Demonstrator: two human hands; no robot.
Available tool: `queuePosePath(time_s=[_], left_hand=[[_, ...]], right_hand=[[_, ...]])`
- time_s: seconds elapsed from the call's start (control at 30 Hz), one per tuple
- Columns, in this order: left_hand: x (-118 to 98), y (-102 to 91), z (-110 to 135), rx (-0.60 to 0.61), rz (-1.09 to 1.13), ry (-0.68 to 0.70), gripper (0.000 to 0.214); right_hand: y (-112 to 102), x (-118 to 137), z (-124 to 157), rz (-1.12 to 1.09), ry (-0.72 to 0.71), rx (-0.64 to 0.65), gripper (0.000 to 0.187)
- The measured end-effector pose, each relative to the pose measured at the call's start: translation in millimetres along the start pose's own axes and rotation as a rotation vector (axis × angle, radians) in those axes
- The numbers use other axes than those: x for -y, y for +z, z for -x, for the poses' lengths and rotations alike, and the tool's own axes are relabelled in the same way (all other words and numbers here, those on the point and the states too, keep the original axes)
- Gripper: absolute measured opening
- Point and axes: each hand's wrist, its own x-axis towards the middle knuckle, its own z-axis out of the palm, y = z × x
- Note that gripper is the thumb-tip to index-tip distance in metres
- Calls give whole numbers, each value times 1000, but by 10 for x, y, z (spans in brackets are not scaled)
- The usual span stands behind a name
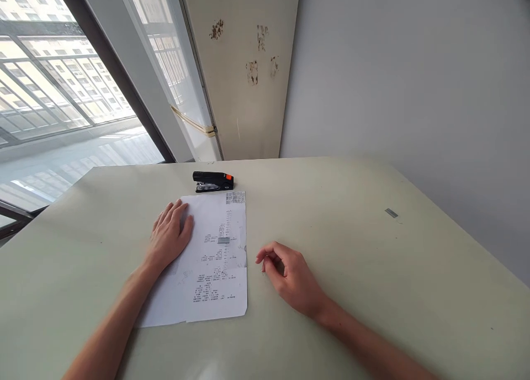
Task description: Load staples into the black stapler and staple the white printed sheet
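A printed white sheet of paper [215, 269] lies on the pale table [351, 247]. My left hand [170, 233] rests flat on the sheet's upper left part, fingers stretched out, holding nothing. My right hand [290, 278] rests on the table just right of the sheet, fingers curled loosely inward with thumb and forefinger near each other; I see nothing in them. A small grey strip of staples [223, 240] lies on the middle of the sheet. A black stapler [212, 181] with an orange end sits just beyond the sheet's top edge.
A second small grey strip of staples [391, 213] lies on the table at the right. A grey wall stands behind the table, a stained cream panel [244, 65] at the back, and a large window [62, 93] at the left.
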Motion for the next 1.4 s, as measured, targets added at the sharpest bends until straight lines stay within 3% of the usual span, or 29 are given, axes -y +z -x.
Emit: queuePosePath(time_s=[0.17, 0.27, 0.4, 0.5, 0.67, 0.87, 1.07, 1.23, 1.3, 1.4], left_hand=[[26, -39, -58, 4, 42, 12, 62], [-74, -92, -151, -133, 62, 75, 60], [-264, -222, -403, -324, 11, 298, 56], [-335, -326, -664, -259, -77, 413, 57], [-367, -381, -1033, 6, -287, 446, 53], [-449, -396, -1227, 49, -363, 425, 38], [-595, -538, -1205, -3, -409, 444, 32], [-910, -678, -1013, -97, -377, 474, 33], [-1077, -705, -893, -130, -293, 492, 31], [-1318, -665, -653, -118, -142, 502, 30]], right_hand=[[8, -8, -2, 11, -17, 4, 16], [21, -19, 6, 12, -38, -1, 16], [34, -46, 13, 9, -57, -2, 17], [34, -58, 10, 14, -72, -2, 17], [26, -66, 7, 18, -90, -2, 17], [13, -41, 9, 15, -100, 12, 19], [1, -10, -3, 34, -120, 29, 20], [2, -38, -1, -36, -99, 26, 16], [-49, -61, -29, -70, -94, -34, 14], [-240, -112, -134, -71, -75, -256, 19]])
